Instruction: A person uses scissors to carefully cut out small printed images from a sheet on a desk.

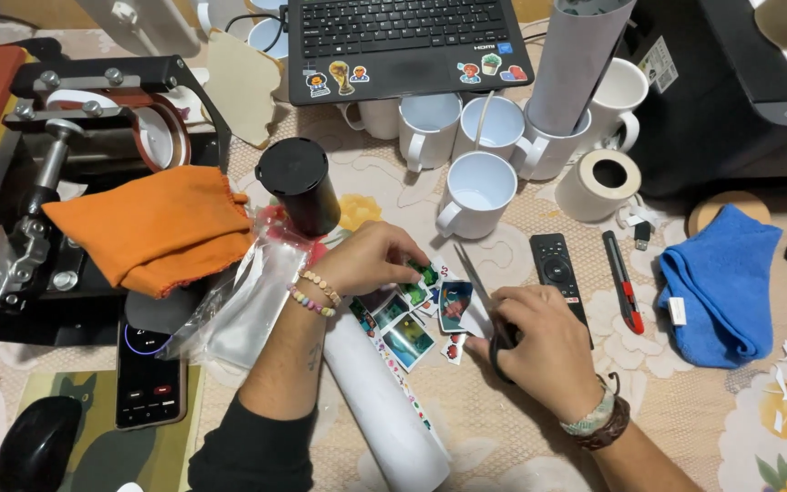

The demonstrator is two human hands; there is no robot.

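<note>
Right hand [539, 351], grip closed on scissors [485, 296]; left hand [371, 258] pinches printed sheet [416, 314]. Best keep sheet taut beside blades.

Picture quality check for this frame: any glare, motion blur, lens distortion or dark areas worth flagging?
Head view: light is even and sharp on the left hand, right hand, scissors and printed sheet; no blur. Mild shine on the white mugs. Wide lens bends the edges. The dark box at upper right loses detail in shadow.

Right hand [544, 342] scissors [485, 296] cut picture sheet [412, 314] held by left hand [371, 258].
</note>
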